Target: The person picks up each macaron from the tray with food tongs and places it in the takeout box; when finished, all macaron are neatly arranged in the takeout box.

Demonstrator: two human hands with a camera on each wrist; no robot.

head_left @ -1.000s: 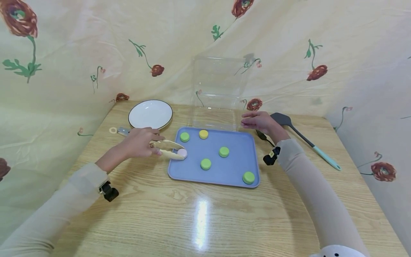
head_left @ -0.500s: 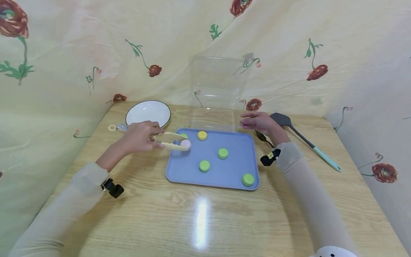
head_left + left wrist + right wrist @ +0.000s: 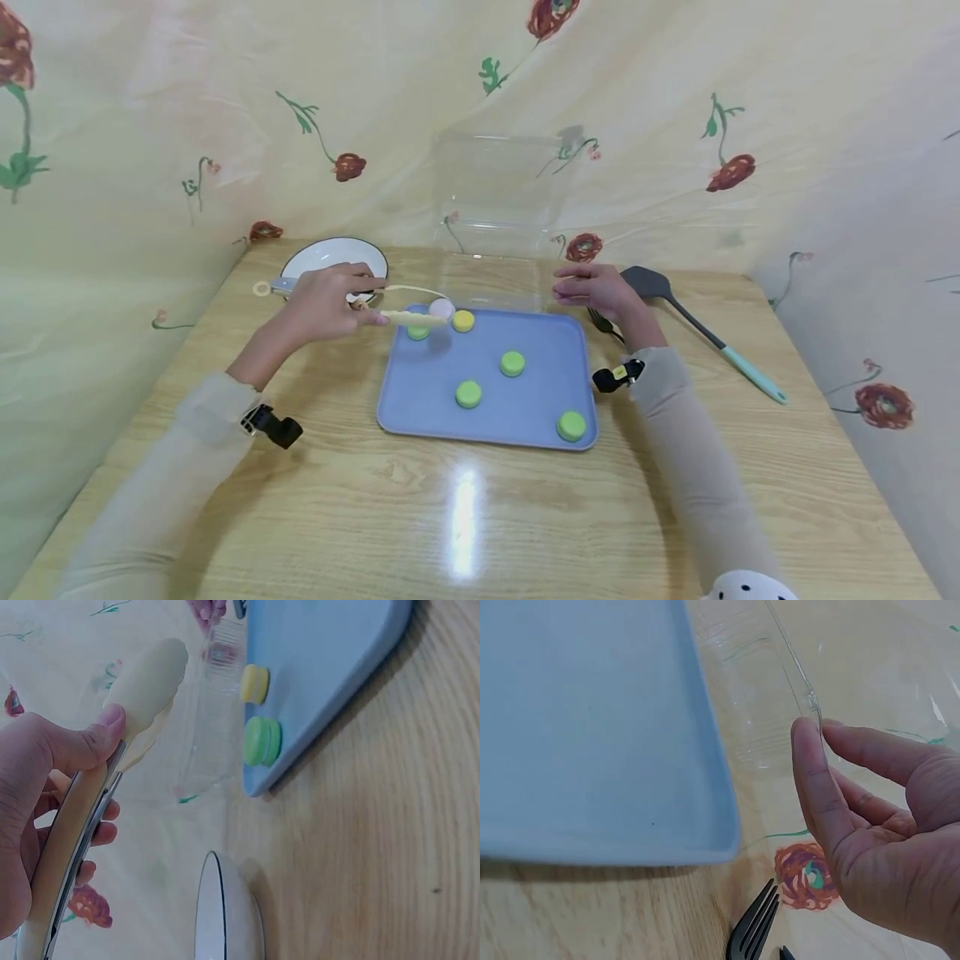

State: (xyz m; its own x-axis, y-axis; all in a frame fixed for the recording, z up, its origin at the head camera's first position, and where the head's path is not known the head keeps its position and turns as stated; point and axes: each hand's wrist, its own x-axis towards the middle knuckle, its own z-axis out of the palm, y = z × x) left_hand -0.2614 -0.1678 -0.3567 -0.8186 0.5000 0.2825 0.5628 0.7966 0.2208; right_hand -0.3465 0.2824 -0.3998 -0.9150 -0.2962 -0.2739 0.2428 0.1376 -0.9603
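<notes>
My left hand (image 3: 326, 304) grips a pair of cream-tipped tongs (image 3: 415, 319). A lilac macaron (image 3: 442, 310) sits between the tong tips, over the back left of the blue tray (image 3: 427, 417); the left wrist view shows the tongs (image 3: 146, 686) but hides that macaron. Behind the tray, a clear plastic box (image 3: 491, 279) stands with its lid raised. My right hand (image 3: 600, 293) is at its right side, and in the right wrist view thumb and finger pinch the box's edge (image 3: 799, 671). A yellow macaron (image 3: 463, 321) and several green macarons (image 3: 512, 363) lie on the tray.
A white dark-rimmed bowl (image 3: 352, 248) is partly behind my left hand, with a grey handle ending in a ring (image 3: 281, 285) beside it. On the right lie a black fork (image 3: 604, 323) and a dark spatula with a turquoise handle (image 3: 753, 375). A floral cloth hangs behind the table.
The tongs have lifted the lilac macaron from the tray's left edge and carried it back and right toward the box. My right hand keeps its place at the box.
</notes>
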